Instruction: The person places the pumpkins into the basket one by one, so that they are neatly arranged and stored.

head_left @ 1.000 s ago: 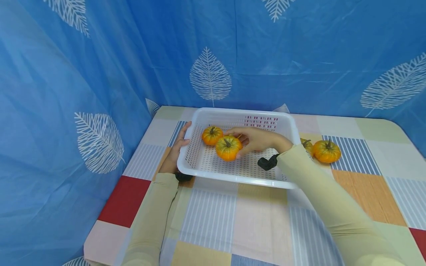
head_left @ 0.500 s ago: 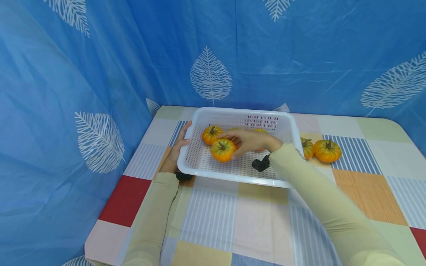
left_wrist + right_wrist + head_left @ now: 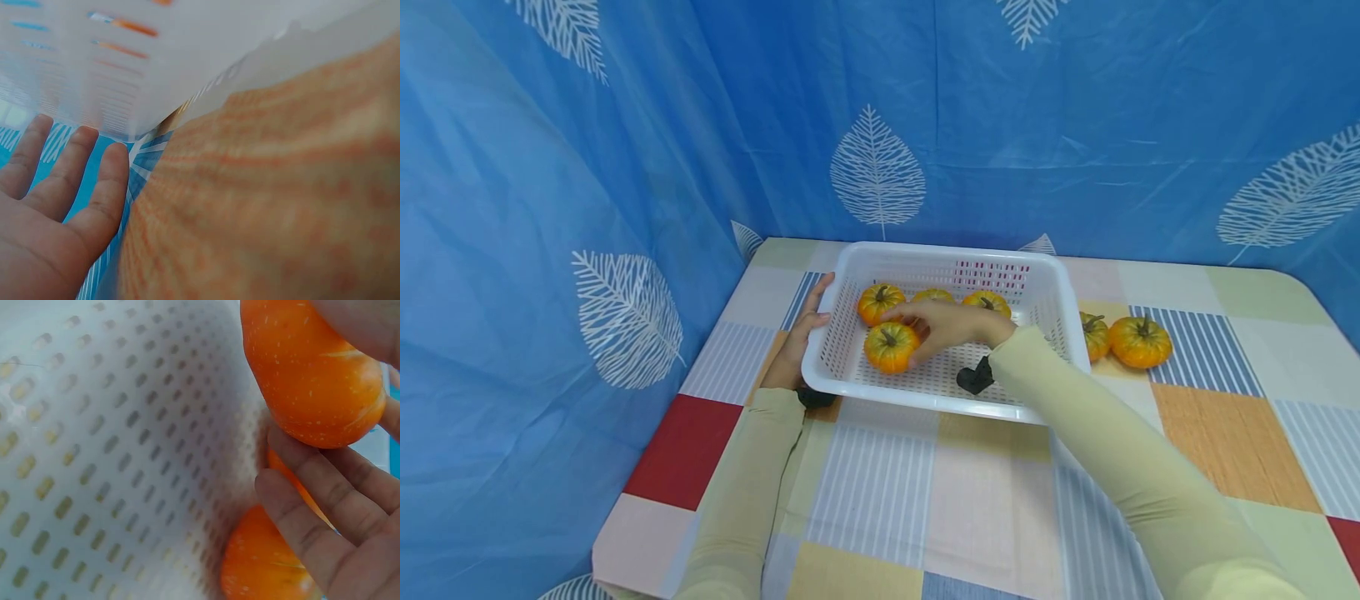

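Observation:
My right hand [image 3: 950,323] grips a small orange pumpkin [image 3: 891,348] in the front left part of a white perforated plastic basket [image 3: 925,402]. In the right wrist view the held pumpkin [image 3: 312,375] sits between thumb and fingers, close above the basket floor, with another pumpkin [image 3: 259,556] below the fingertips. Behind it in the head view lie a pumpkin [image 3: 880,303] at the left, one partly hidden by my hand [image 3: 933,295], and one further right [image 3: 988,301]. Against the basket's left wall rests my left hand [image 3: 797,346], its fingers [image 3: 103,197] extended and thumb at the rim.
Two more pumpkins, one at the basket's right wall [image 3: 1095,335] and one beside it [image 3: 1140,342], lie on the patchwork tablecloth [image 3: 1232,433]. A blue leaf-print curtain [image 3: 970,150] hangs behind and to the left of the table.
My right hand has moved left and slightly toward me with the pumpkin, uncovering the pumpkins behind it. The left hand stays at the basket's left side.

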A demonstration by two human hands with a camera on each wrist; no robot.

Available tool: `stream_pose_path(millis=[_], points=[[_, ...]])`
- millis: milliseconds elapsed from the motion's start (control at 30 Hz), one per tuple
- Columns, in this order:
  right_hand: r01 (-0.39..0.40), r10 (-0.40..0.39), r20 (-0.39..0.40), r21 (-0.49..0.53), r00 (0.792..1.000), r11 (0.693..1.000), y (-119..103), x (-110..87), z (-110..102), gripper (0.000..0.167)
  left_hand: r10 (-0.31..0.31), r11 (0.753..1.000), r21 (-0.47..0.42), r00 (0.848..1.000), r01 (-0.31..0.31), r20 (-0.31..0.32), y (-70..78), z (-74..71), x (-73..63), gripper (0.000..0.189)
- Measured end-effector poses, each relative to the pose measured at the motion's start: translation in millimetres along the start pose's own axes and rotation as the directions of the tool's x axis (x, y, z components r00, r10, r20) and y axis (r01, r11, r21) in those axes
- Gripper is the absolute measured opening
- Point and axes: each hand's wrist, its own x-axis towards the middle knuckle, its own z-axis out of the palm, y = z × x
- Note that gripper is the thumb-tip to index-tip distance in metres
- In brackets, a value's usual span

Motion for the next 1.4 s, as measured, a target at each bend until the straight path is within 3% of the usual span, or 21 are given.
stream_pose_path(millis=[367, 1000, 1400], points=[[-0.02, 0.022, 0.036, -0.044, 0.999, 0.999, 4, 9.6, 6, 0.075, 0.036, 0.997, -0.065, 0.998, -0.033, 0.051, -1.7, -0.8, 1.9, 0.074], [-0.075, 0.079, 0.016, -0.169, 0.997, 0.983, -1, 25.7, 12, 0.076, 0.004, 1.0, 0.007, 1.0, -0.004, -0.017, -0.7, 2.2, -1.0, 0.078], [-0.121, 0.122, -0.01, -0.2, 0.992, 0.972, -6, 32.2, 17, 0.076, 0.03, 1.0, -0.003, 1.0, -0.03, 0.007, -1.6, -0.3, 2.4, 0.079]])
